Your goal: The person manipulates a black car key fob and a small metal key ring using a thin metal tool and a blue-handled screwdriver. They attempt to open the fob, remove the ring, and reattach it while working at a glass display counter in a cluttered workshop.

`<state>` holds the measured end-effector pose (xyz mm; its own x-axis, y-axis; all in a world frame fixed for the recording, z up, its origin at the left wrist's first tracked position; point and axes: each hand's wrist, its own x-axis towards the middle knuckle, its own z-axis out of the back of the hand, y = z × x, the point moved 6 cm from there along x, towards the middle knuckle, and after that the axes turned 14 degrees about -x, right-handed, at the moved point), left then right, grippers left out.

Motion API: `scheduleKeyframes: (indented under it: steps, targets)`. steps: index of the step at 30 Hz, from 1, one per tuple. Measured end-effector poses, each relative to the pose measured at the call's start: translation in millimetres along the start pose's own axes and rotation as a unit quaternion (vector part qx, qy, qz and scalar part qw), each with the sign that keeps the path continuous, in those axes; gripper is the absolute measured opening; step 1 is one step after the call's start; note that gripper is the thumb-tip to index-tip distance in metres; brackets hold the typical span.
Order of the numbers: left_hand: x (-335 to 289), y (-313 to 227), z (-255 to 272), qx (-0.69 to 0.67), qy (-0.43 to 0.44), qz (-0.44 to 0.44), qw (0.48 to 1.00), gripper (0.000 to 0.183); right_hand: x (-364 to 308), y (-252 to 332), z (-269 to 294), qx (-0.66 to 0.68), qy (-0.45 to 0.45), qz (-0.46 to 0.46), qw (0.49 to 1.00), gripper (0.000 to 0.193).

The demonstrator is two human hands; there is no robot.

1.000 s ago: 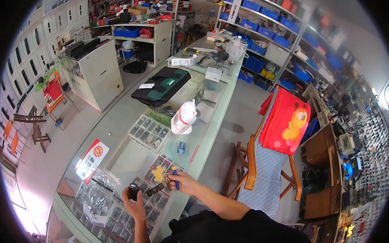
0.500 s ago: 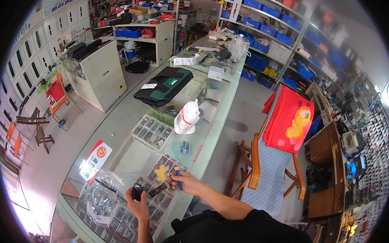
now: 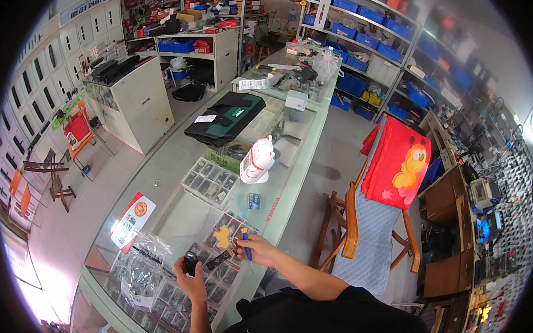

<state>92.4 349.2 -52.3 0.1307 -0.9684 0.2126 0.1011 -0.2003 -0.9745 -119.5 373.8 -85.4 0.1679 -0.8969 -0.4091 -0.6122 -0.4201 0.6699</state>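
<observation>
Over the glass counter [image 3: 258, 228], my left hand [image 3: 192, 284] is closed round a black car key fob [image 3: 190, 261], which sticks up between thumb and fingers. To its right, my right hand [image 3: 262, 252] grips a small screwdriver [image 3: 246, 243] with a blue and orange handle. At the same fingers is a bunch of small metal pieces, too small to make out. A dark brown strap [image 3: 218, 259] with metal studs slants between the two hands. Just beyond it shows a yellow flower-shaped charm [image 3: 222, 236]. Whether my right fingers hold the strap and charm cannot be told.
Compartment boxes [image 3: 210, 182] of small parts lie around my hands. Clear plastic bags [image 3: 142, 274] lie at the left, near a red and white card [image 3: 132, 223]. Farther off are a white cat figure [image 3: 257, 160] and a black-green bag [image 3: 227, 118]. A wooden armchair [image 3: 363, 246] stands right.
The screwdriver has tilted a little, and less of its shaft shows below the right hand. Both hands keep their grips. The whole view has shifted very slightly.
</observation>
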Motion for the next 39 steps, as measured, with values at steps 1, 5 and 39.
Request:
scheduleKeyframes:
  steps: [1,5,39]
  targets:
    - [0.0,-0.9,-0.1,-0.005,0.002,-0.005,1.0,0.039,0.0,0.1,0.0,0.0,0.001,0.001,1.0,0.011]
    - [-0.4,-0.1,-0.4,-0.002,0.001,0.0,1.0,0.039,0.5,-1.2,2.0,-0.001,-0.007,-0.004,1.0,0.01]
    - [-0.2,3.1,1.2,-0.009,0.001,0.0,1.0,0.04,3.3,-3.7,5.4,0.006,0.0,-0.007,1.0,0.01]
